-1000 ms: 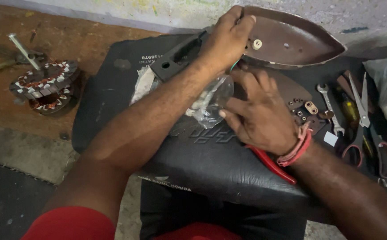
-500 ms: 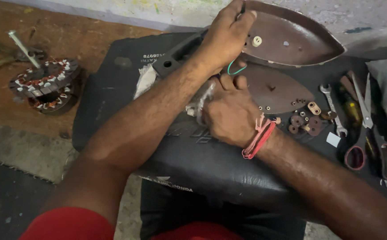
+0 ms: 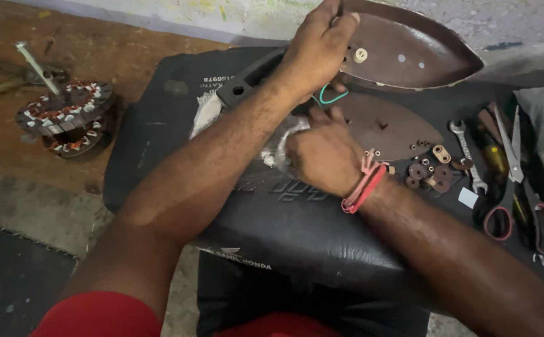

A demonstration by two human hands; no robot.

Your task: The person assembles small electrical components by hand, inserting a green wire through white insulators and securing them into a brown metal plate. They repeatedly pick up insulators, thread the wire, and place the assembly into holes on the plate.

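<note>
Head view, looking down: the left hand (image 3: 319, 48) is clamped over the rear edge of a brown iron shell (image 3: 409, 53), a smooth, dull metal cover shaped like a teardrop. It is tipped up on its side, inner face toward us, long axis running left to right, pointed nose aimed away from the hand to the right. A black handle (image 3: 247, 81) sticks out from under the wrist, toward the lower left.

Just below that hand, the right hand (image 3: 318, 156) is curled, knuckles up, fingers tucked onto crinkly clear plastic (image 3: 281, 140); whether it pinches anything I cannot tell. A green wire loop (image 3: 331, 95) shows between the two hands. Right of its knuckles lies the flat soleplate (image 3: 384, 125), matte brown, nose also pointing right. By the wrist, small round washers and nuts (image 3: 428, 168) lie scattered on the black leathery cushion (image 3: 159, 125). Further right: a spanner (image 3: 468, 156) and scissors (image 3: 521, 168).
</note>
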